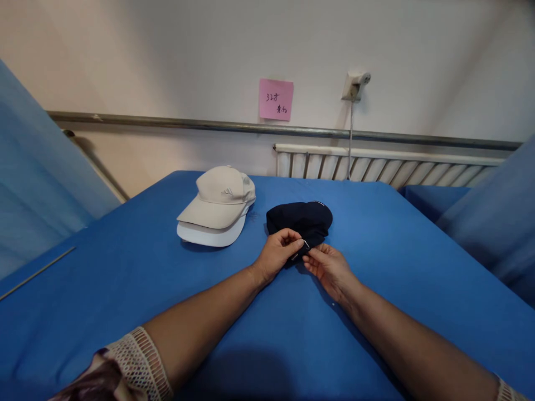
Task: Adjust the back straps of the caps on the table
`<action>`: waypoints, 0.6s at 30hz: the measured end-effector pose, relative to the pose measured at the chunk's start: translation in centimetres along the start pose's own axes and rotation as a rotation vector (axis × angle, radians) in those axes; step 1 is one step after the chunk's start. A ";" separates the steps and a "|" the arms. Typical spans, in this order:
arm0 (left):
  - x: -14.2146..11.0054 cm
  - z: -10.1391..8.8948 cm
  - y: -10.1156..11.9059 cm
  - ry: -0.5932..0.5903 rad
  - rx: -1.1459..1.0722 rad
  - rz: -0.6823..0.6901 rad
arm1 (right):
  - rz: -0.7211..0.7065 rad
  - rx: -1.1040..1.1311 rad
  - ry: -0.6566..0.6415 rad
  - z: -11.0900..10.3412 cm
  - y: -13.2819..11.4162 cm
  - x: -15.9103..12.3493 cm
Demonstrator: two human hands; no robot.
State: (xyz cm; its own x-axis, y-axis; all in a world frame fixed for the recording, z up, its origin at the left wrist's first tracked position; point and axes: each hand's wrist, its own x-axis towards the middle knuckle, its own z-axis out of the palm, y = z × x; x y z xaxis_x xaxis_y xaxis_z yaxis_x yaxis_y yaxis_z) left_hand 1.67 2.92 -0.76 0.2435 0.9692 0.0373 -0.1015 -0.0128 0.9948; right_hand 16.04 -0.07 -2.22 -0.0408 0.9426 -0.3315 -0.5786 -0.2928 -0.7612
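A dark navy cap lies on the blue-covered table, its rounded brim pointing to the far right. My left hand pinches the near edge of this cap, where a small light metal piece shows by the thumb. Close beside it, my right hand is closed, thumb against fingers, on the cap's near end at the strap. Left of the navy cap sit two stacked caps: a beige cap with a small logo on top and a white cap under it.
Behind the table a metal rail runs along the wall above a white radiator. A pink note and a socket with a plug are on the wall. Blue curtains hang at the left and right. A thin stick lies at the left.
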 end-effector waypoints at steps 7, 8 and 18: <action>-0.1 -0.1 -0.4 0.033 0.169 0.130 | 0.038 0.020 -0.189 0.3 -0.4 -0.8; -0.1 -0.1 -0.4 0.034 0.198 0.144 | 0.035 0.025 -0.201 0.2 -0.4 -0.8; 1.1 -1.3 -1.5 0.357 0.177 0.232 | -0.073 0.185 -0.067 -1.5 -0.6 1.6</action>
State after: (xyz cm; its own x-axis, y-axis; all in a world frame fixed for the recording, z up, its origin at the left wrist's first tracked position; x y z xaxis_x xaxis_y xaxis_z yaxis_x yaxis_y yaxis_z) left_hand 0.87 4.32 -2.33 -0.1166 0.9594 0.2569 0.0602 -0.2514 0.9660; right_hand 17.53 1.40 -3.11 -0.0434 0.9707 -0.2364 -0.7216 -0.1941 -0.6645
